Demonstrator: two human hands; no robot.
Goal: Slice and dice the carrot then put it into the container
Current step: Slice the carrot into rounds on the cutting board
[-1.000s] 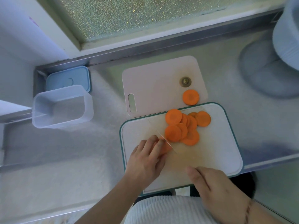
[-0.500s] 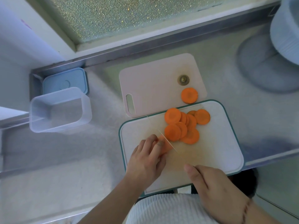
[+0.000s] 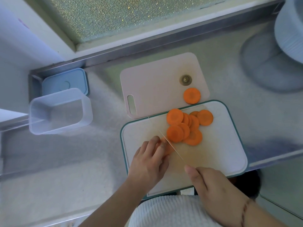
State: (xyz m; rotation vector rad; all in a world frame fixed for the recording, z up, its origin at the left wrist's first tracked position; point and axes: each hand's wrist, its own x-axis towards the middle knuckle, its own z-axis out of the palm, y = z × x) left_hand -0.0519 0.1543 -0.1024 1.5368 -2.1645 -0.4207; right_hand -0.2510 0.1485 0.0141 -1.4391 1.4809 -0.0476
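On the white cutting board (image 3: 221, 154) with a teal rim, my left hand (image 3: 150, 163) holds down a short carrot stub (image 3: 168, 149) with curled fingers. My right hand (image 3: 213, 190) grips a knife handle, hidden under the hand; the thin blade (image 3: 172, 147) stands edge-on against the stub's right face. Several round carrot slices (image 3: 185, 128) lie heaped just beyond the blade. One separate slice (image 3: 191, 95) rests on the pink board (image 3: 152, 89). The clear plastic container (image 3: 60, 112) stands open at the left.
A blue lid (image 3: 65, 81) lies behind the container in the counter's corner. A small brown carrot end (image 3: 185, 79) sits on the pink board. A large pale round vessel (image 3: 290, 28) stands at the far right. The steel counter edge (image 3: 275, 158) runs right of the white board.
The hands, knife and carrot stub keep the same pose on the board; only the view has shifted slightly.
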